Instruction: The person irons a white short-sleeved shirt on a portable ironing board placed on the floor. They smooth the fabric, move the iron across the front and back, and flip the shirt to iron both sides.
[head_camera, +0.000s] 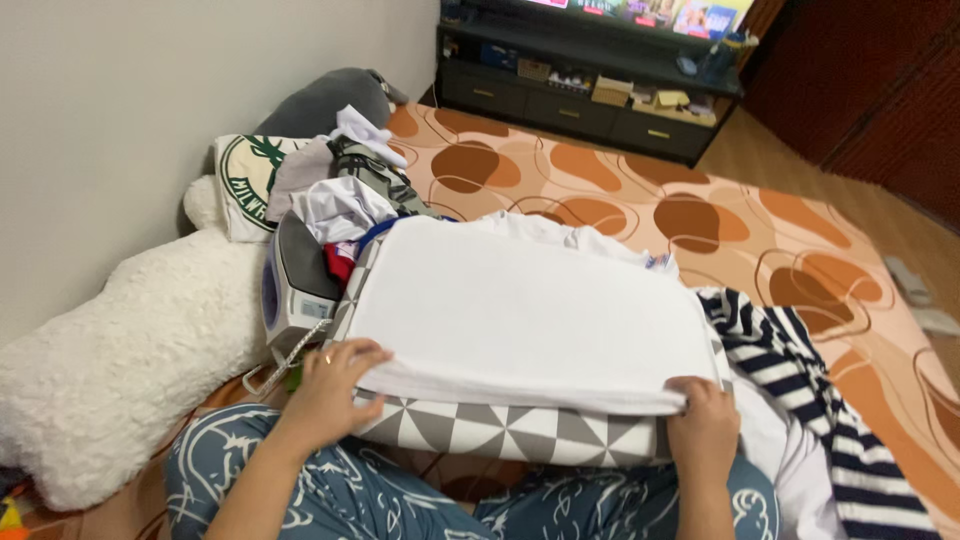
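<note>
A white garment (520, 310) lies spread flat over a low ironing board (500, 430) with a grey and white triangle-pattern cover. My left hand (332, 385) grips the garment's near left edge, fingers curled over the folded hem. At the near right corner my right hand (703, 420) pinches the same hem. An upright steam iron (295, 285) stands at the board's left end, close to my left hand. My legs in blue patterned trousers (400, 495) sit under the board.
A heap of clothes (345, 185) lies behind the iron. A navy and white striped garment (800, 370) lies to the right. A fluffy white cushion (120, 360) is on the left, and a dark shelf unit (590, 85) stands beyond the orange-patterned mat (700, 220).
</note>
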